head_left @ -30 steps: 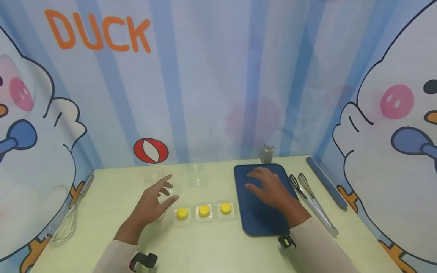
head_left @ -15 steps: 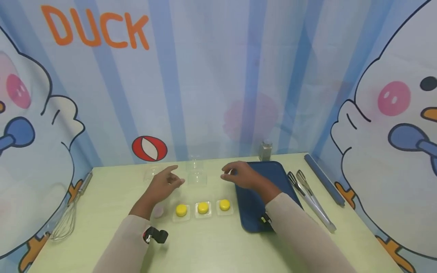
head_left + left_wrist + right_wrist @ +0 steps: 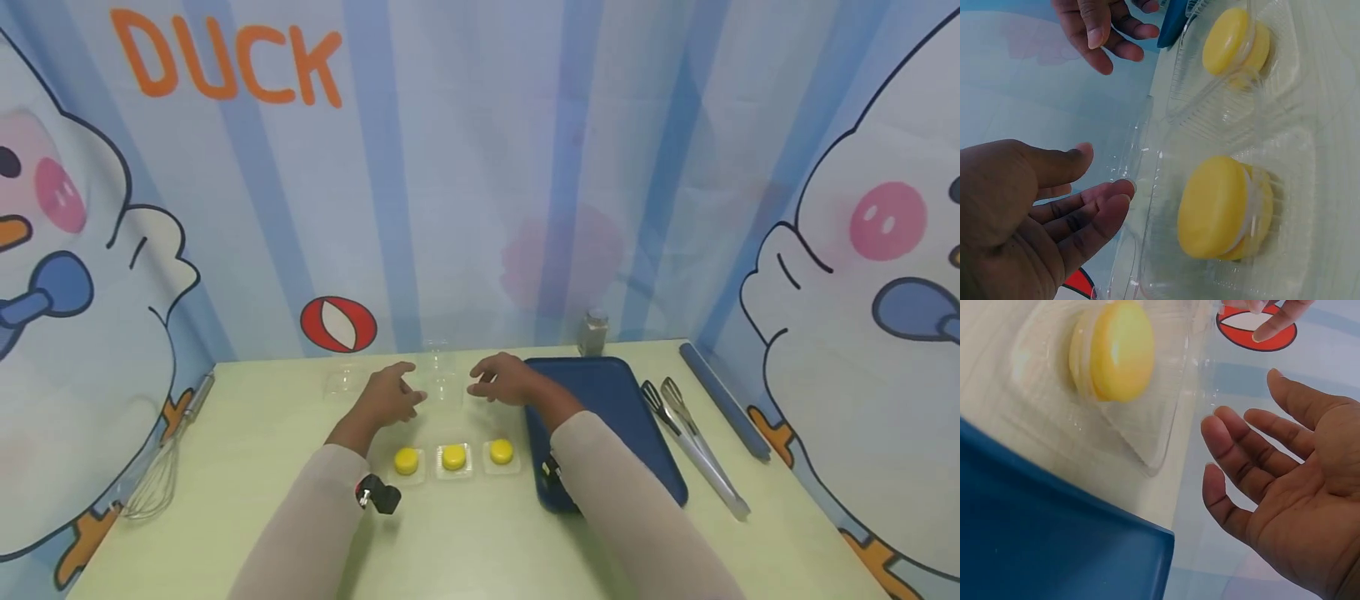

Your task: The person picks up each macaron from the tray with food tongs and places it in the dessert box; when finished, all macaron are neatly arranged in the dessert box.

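Both hands hover over the table's far middle, fingers relaxed and holding nothing. My left hand [image 3: 384,398] is just left of a small clear plastic container [image 3: 444,388]; my right hand [image 3: 507,380] is on its other side, beside the tray's far left corner. In front of them lie three yellow macarons [image 3: 453,456] in a row, each on a clear plastic base. The left wrist view shows two of these, one a large yellow macaron [image 3: 1213,209] with a pale filling. One yellow macaron [image 3: 1121,353] shows in the right wrist view.
A dark blue tray [image 3: 615,400] lies under the right forearm, with metal tongs [image 3: 693,446] and a blue-grey bar [image 3: 723,402] further right. More clear containers [image 3: 342,381] stand at the back, near a small jar [image 3: 593,333]. A whisk [image 3: 161,467] lies far left.
My right hand has moved left from above the tray. My left hand has moved right, so the hands are closer together. A pale pink round thing is now hidden by the left arm.
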### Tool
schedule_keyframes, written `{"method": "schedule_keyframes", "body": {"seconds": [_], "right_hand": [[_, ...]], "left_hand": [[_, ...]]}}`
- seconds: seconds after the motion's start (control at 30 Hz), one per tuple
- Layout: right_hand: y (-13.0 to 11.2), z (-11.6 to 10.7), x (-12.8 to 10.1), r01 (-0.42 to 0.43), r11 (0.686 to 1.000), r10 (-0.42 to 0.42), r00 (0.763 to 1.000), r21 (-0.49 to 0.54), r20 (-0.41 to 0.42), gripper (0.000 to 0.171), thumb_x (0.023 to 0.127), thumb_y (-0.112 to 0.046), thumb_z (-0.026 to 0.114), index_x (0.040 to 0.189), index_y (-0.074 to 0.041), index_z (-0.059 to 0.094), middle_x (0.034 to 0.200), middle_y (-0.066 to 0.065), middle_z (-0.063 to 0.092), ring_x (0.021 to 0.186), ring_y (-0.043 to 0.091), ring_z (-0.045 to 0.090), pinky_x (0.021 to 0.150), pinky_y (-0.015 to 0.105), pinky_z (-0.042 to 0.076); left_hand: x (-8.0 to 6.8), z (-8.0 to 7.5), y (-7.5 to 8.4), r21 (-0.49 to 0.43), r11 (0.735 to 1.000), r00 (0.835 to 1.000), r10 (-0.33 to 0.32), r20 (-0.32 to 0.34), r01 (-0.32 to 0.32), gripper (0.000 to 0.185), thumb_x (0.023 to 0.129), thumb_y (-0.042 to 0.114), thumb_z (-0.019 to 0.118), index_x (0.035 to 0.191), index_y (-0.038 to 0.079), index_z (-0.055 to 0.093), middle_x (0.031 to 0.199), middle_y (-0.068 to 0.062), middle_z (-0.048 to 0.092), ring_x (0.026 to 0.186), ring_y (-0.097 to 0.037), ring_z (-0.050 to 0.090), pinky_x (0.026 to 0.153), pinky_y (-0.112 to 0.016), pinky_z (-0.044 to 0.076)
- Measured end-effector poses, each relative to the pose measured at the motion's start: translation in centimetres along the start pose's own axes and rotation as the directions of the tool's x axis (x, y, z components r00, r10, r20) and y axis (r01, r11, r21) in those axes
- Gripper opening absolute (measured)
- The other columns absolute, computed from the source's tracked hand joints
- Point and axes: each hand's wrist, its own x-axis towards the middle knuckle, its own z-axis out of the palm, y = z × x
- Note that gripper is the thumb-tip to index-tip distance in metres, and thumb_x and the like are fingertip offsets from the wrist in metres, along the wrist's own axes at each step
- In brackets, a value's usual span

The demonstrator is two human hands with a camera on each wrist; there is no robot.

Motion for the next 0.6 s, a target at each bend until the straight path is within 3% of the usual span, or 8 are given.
{"method": "schedule_keyframes", "body": {"seconds": [0.2, 0.6], "right_hand": [[0.5, 0.2, 0.9, -0.033, 0.999, 0.033, 0.999, -0.004, -0.004, 0.053, 0.108, -0.025, 0.071, 0.154, -0.001, 0.059, 0.133, 0.021, 0.077, 0.107, 0.033, 0.080, 0.100, 0.048, 0.063], [-0.3, 1.0, 1.5, -0.095, 0.994, 0.093, 0.995, 0.051, 0.033, 0.064, 0.107, -0.019, 0.073, 0.162, 0.002, 0.047, 0.139, 0.026, 0.073, 0.109, 0.037, 0.079, 0.109, 0.050, 0.060]], "left_hand": [[0.5, 0.9, 0.5, 0.055, 0.997, 0.999, -0.047, 0.020, 0.046, 0.075, 0.103, 0.019, 0.077, 0.166, 0.004, 0.039, 0.125, -0.021, 0.077, 0.094, -0.024, 0.080, 0.103, -0.052, 0.064], [0.9, 1.7, 1.2, 0.125, 0.988, 0.996, -0.089, 0.017, 0.086, 0.075, 0.104, 0.019, 0.076, 0.166, 0.000, 0.038, 0.150, -0.027, 0.064, 0.103, -0.030, 0.078, 0.121, -0.055, 0.052]]}}
